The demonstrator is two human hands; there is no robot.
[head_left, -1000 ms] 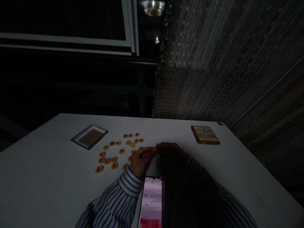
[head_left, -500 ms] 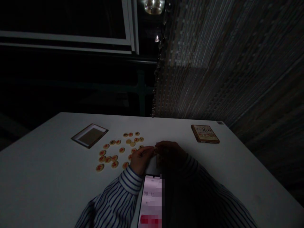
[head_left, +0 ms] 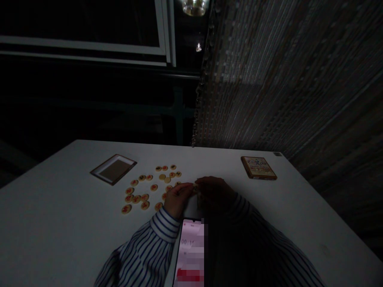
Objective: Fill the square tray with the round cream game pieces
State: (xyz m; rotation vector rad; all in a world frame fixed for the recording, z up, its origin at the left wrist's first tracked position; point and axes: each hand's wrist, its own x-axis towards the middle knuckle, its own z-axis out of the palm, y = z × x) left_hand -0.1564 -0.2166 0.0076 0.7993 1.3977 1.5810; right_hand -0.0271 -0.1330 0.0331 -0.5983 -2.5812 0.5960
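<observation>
White tabletop (head_left: pixel 60 231), dimly lit, bearing all items below. Sleeves (head_left: pixel 140 247), a pair, blue-striped, resting along the near side. Shallow tray (head_left: pixel 117 170), one, at the far left; brown floor bare. Printed box (head_left: pixel 259 167), one, closed, at the far right, well apart from the tray. Phone (head_left: pixel 188 234), one, lit, digits showing, partly masked, between the forearms. Left hand (head_left: pixel 176 199), thumb and fingers in a narrow pinch on one round piece (head_left: pixel 195 186). Right hand (head_left: pixel 217 193), deep in shadow, fingertips meeting the same piece; whether it grips anything further cannot be told. Beneath its fingers, a dim shape (head_left: pixel 199 202), too dark to identify. Loose pieces (head_left: pixel 145 205), some twenty, left of and beside the left hand, mostly with red or dark characters uppermost, two showing blank faces.

Condition of the work: judged to be under way, with one piece between the hands and the loose ones not yet gathered or stacked; anything finished behind the right hand is hidden.
</observation>
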